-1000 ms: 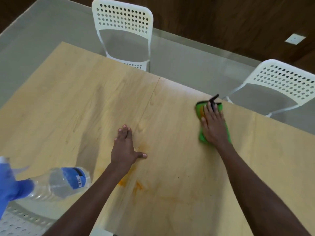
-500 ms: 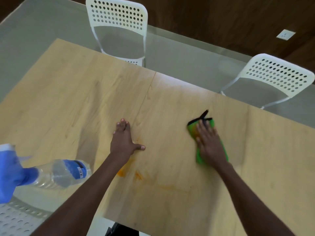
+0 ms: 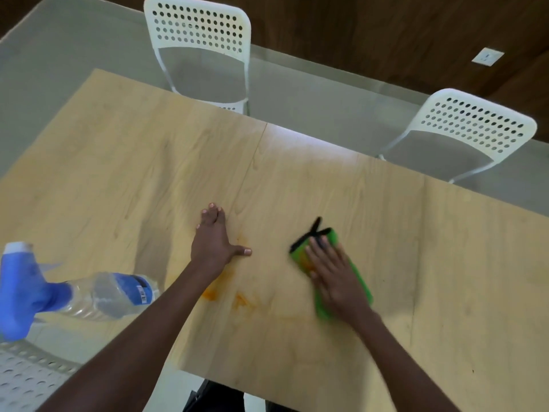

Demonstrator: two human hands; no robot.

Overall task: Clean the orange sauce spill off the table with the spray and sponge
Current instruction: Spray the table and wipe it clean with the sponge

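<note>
The right hand (image 3: 338, 281) lies flat on the green sponge (image 3: 361, 285) in the lower centre-right of the frame, fingers straight and pressing it down on the desk (image 3: 118, 162); I judge this flat press is to rub with the whole face of the sponge; orange marks already show on its upper left part. The left hand (image 3: 212, 243) rests open on the desk at the centre, fingers together and thumb spread to the right, holding nothing; it probably steadies the body while the other arm wipes. The orange sauce spill (image 3: 228, 295) is just below the left hand, partly hidden by the wrist, with a faint streak toward the sponge. The spray bottle (image 3: 98, 295) lies at the lower left, blue head toward the frame edge, put aside within reach.

Compared with half a second ago, the sponge and right hand came lower and more to the left, nearer to the stains; one second ago they were at the far edge of the desk; the left hand and the bottle did not move.
</note>
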